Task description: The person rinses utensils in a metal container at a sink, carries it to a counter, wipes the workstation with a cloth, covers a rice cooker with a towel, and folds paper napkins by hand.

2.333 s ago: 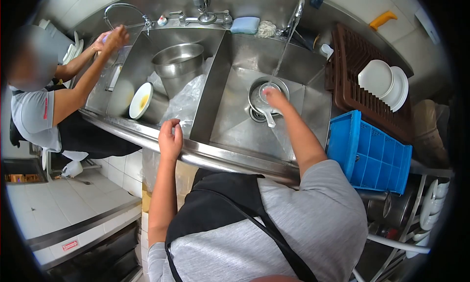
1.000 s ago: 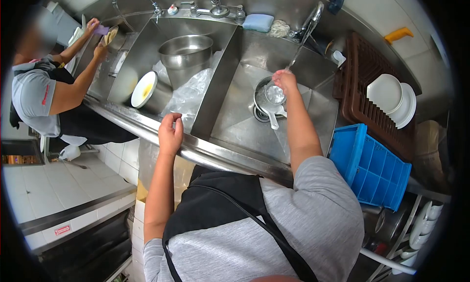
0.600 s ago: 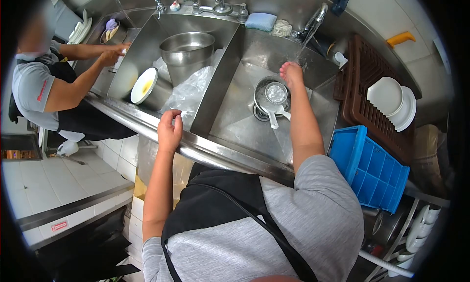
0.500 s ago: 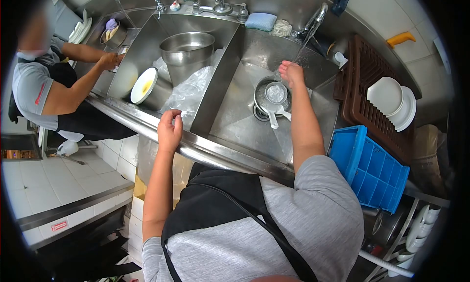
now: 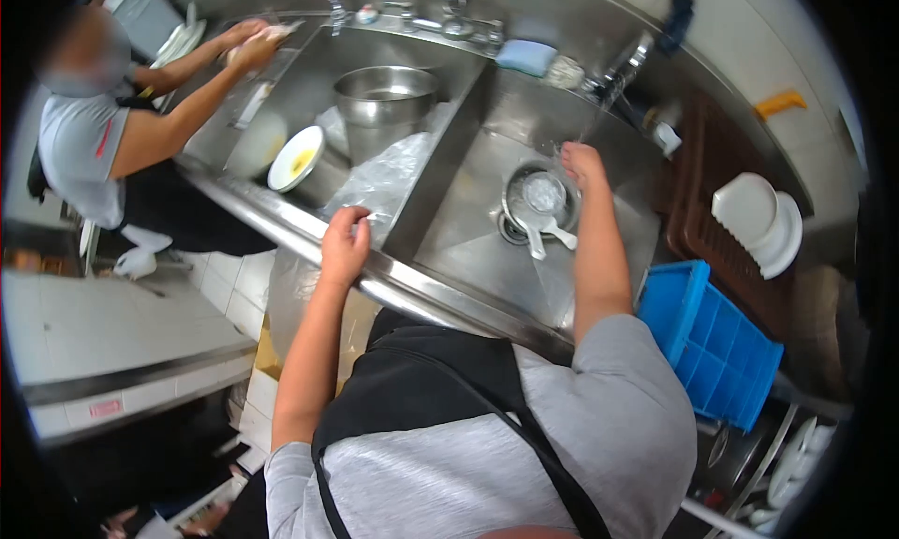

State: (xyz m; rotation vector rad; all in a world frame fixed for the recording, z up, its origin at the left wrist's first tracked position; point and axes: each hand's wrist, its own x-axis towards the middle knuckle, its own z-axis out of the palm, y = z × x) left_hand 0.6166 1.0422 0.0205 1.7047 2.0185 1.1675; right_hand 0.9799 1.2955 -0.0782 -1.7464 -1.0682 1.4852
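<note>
My right hand (image 5: 584,165) is under the stream of the faucet (image 5: 626,66) at the right sink basin, its fingers curled in and nothing seen in them. Just below it, a metal pot (image 5: 513,197) sits in the basin, holding a smaller cup-like vessel (image 5: 543,194) of water; light-coloured handles point toward me. My left hand (image 5: 346,244) hovers by the sink's front rim (image 5: 389,284), fingers loosely bent and a little apart, with nothing in it. Nearest to it is clear plastic (image 5: 379,178) in the middle basin.
The middle basin holds a large steel pot (image 5: 386,99) and a white bowl (image 5: 297,159) with yellow residue. A brown rack (image 5: 698,174) with white plates (image 5: 746,209) and a blue crate (image 5: 716,338) stand right. At left, a co-worker (image 5: 89,146) handles something pale.
My right hand has gone from stretched fingers to curled ones under the water. The co-worker's hands have risen toward the back of the sink. The view has shifted slightly.
</note>
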